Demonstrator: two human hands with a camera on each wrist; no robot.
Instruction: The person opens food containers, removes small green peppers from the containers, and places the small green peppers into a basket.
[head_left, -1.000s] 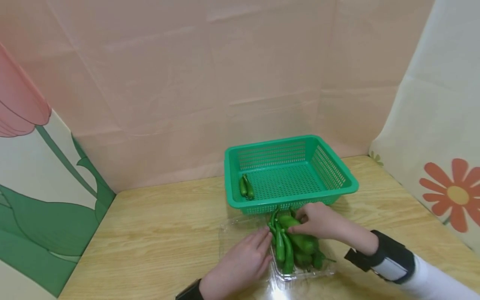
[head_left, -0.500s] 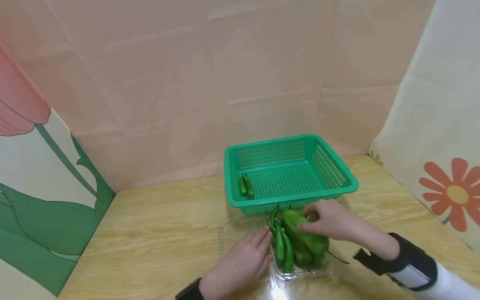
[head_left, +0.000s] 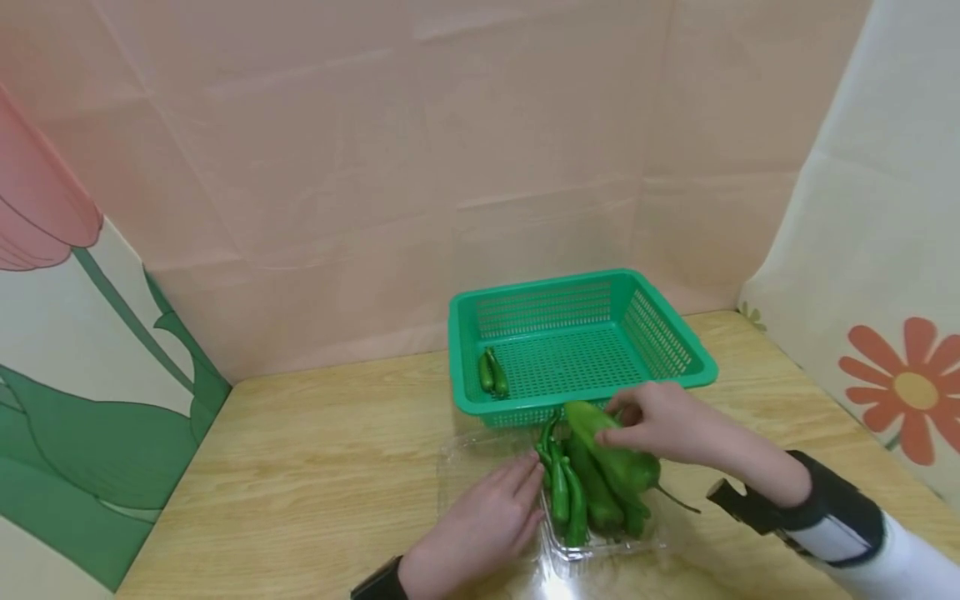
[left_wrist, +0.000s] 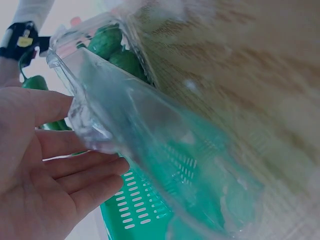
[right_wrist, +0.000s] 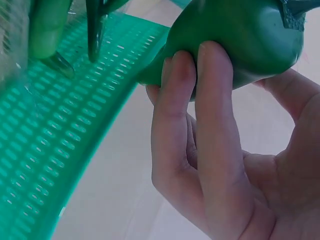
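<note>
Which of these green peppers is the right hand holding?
The large pepper with the long stem, which the right hand pinches; the other peppers lie in the clear container or green basket.

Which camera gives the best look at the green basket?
The head view: nearly all of the green basket shows, with two small peppers inside; the right hand covers a bit of the near rim. The left wrist view shows part, some through clear plastic; the right wrist view, just a slotted portion.
</note>
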